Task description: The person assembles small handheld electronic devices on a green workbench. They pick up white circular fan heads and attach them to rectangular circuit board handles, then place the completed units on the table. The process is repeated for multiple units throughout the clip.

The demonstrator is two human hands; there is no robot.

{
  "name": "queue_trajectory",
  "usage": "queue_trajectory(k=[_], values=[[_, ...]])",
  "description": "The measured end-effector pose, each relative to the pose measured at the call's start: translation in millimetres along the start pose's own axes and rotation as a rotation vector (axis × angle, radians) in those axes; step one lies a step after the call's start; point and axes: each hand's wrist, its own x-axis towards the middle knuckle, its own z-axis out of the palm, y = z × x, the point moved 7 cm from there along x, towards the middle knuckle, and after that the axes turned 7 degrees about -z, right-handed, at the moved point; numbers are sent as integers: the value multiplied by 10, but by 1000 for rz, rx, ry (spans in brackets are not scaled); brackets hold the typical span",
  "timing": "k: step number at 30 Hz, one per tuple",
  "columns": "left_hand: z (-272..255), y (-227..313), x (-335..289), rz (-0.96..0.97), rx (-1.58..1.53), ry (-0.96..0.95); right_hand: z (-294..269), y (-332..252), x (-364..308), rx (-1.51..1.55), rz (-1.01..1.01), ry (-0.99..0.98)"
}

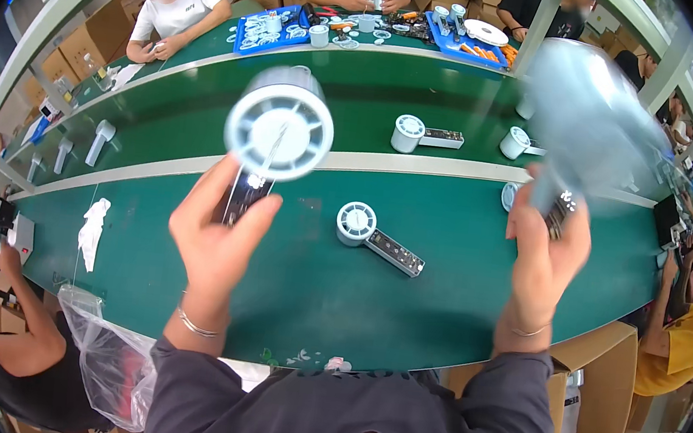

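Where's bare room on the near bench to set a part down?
Free: green bench between white cloth and left hand; also between the lying round-headed unit and the bench's near edge. Crowded: far side, between the two blue trays.

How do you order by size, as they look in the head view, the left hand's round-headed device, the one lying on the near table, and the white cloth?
1. Held device in the left hand (it also looks closest)
2. Lying device on the near table
3. White cloth
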Motion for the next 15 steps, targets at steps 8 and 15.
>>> queue_trajectory(k=[8,15], values=[[-288,-1579,-436,-417,334,-347,-244,1653,-1095,-197,897,-602],[-213,-660,-37,-204,-23,30,-57,392,-220,1,213,-232]])
